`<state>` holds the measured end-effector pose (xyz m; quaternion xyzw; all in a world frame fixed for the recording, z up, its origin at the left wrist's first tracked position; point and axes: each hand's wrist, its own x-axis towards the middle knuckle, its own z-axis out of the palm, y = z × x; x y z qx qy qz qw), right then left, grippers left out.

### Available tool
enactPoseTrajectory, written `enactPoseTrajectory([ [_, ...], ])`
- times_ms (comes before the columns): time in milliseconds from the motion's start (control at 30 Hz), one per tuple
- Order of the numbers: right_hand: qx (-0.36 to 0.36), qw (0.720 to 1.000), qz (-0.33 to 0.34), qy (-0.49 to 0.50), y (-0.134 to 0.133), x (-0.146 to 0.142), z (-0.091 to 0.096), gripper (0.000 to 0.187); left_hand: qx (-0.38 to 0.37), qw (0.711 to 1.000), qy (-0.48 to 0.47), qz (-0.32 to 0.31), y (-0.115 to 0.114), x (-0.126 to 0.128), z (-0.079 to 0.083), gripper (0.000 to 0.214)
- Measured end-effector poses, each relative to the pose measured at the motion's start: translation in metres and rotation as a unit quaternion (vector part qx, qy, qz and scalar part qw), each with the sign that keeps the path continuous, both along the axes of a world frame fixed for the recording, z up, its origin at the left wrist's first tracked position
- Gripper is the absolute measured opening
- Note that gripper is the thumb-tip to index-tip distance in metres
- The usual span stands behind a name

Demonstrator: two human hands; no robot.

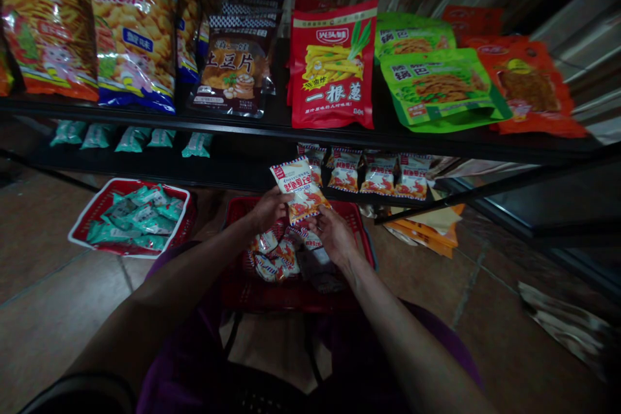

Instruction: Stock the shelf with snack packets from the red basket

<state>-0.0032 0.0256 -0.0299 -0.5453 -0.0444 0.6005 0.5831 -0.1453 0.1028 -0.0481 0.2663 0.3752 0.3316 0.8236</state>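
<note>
Between my two hands is a small white and orange snack bag (301, 189), tilted, its printed front facing me. My left hand (270, 208) grips its left edge, and my right hand (332, 230) pinches the lower right corner. Beneath them a red shopping basket (247, 294) holds several matching snack packets (279, 260) and a dark grey item I cannot make out. Just beyond the bag, a row of the same packets (378, 174) stands on the lower shelf (237, 170).
Teal packets (195, 144) line the lower shelf's left part. A red basket with white rim (77, 223) full of teal packets sits on the floor. Large snack bags (334, 68) stand on the upper shelf (272, 118). Orange and yellow packaging (431, 233) lies under the shelf at right.
</note>
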Motion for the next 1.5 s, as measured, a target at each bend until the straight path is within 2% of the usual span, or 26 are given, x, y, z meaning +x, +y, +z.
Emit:
enactPoseTrajectory([
  [433, 0.004, 1.000, -0.018, 0.005, -0.001, -0.001, 0.002, 0.017, 0.022, 0.999, 0.034, -0.008, 0.001, -0.002, -0.002, 0.042],
  [667, 0.003, 1.000, -0.014, 0.001, 0.000, -0.002, 0.007, 0.016, 0.019, 0.999, 0.034, -0.005, 0.001, -0.003, -0.003, 0.042],
  [1033, 0.026, 1.000, 0.002, -0.006, -0.001, -0.001, 0.003, 0.021, 0.013, 1.000, 0.028, 0.001, 0.002, -0.003, -0.001, 0.043],
  [1367, 0.047, 0.993, 0.015, -0.103, -0.004, -0.002, -0.002, 0.027, 0.027, 0.997, 0.063, 0.019, 0.000, -0.003, 0.003, 0.040],
  [1500, 0.066, 0.984, 0.030, -0.161, -0.005, -0.002, -0.004, 0.028, 0.065, 0.994, 0.076, 0.038, -0.001, -0.004, 0.001, 0.039],
])
